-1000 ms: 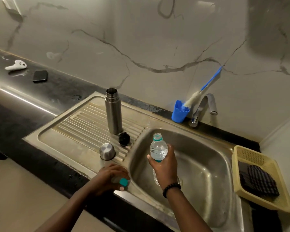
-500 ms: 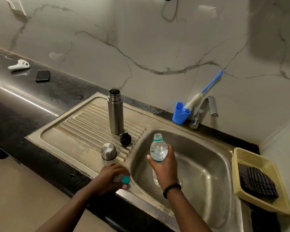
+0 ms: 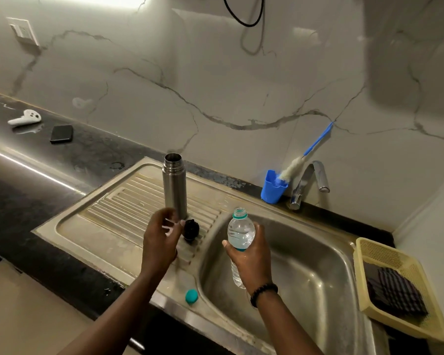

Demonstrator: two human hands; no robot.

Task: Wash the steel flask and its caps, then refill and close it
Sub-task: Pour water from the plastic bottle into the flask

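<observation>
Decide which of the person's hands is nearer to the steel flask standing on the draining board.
Left. The left hand is raised just in front of the steel flask, by its base. The right hand grips a plastic bottle over the sink, farther to the flask's right.

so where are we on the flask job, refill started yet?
Not yet. Done, by the look of it: the steel flask stands open on the drainboard, black inner cap beside it; washing can't be confirmed. In hand: the right hand grips an uncapped water bottle over the sink, its teal cap on the rim; the left hand reaches toward the flask. Left: pour, fit caps.
</observation>
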